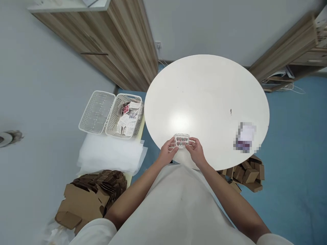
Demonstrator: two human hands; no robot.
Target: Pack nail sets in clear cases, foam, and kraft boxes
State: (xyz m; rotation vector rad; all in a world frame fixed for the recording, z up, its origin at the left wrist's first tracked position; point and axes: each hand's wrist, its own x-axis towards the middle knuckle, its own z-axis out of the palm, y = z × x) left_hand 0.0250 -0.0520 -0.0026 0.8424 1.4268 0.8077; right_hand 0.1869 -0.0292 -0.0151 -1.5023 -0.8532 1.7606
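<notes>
Person's L hand (168, 150) & R hand (196, 151) grip opp. ends of clear case (182, 140) by table's (204, 85) near edge, prob. for steadiness w/ contents in view.

Both hands hold a small clear case (181, 140) of reddish and grey pieces at the near edge of a white round table (204, 92), the left hand (168, 150) at its left end, the right hand (196, 150) at its right. A pixelated object (245, 136) lies toward the table's right edge. Beyond the left edge stand a white basket (140, 117) of packets (126, 119), white sheets (109, 153) and flattened cardboard (79, 206); cardboard boxes (249, 175) sit below the near right edge.
</notes>
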